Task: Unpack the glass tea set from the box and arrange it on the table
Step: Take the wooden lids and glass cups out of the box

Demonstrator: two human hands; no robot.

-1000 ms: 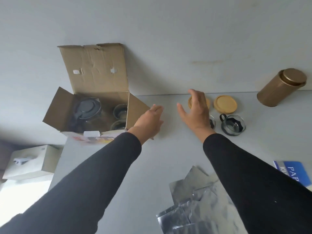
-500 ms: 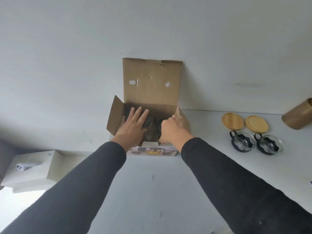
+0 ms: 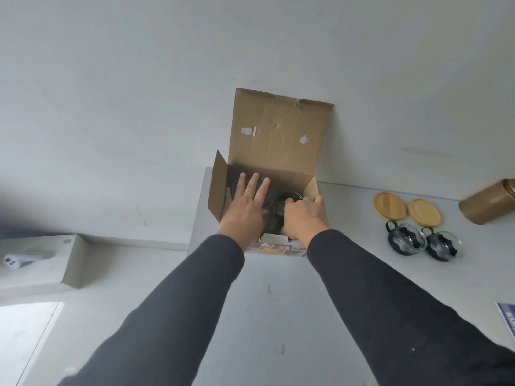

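An open cardboard box stands at the table's far edge against the wall, with its lid flap up. Both my hands reach into it. My left hand lies flat, fingers spread, on the dark lid of the teapot in the box's left half. My right hand is curled around a glass cup in the right half, with the thumb by the box wall. Two glass cups with black handles stand on the table to the right. Two round bamboo lids lie behind them.
A bronze tin lies at the far right by the wall. A blue printed sheet shows at the right edge. A white carton with a small white device on it sits lower left, off the grey table.
My view has swung left, bringing the box to the middle. Both hands moved from above the table into the box; the left now rests on the teapot lid, the right closed around a cup.
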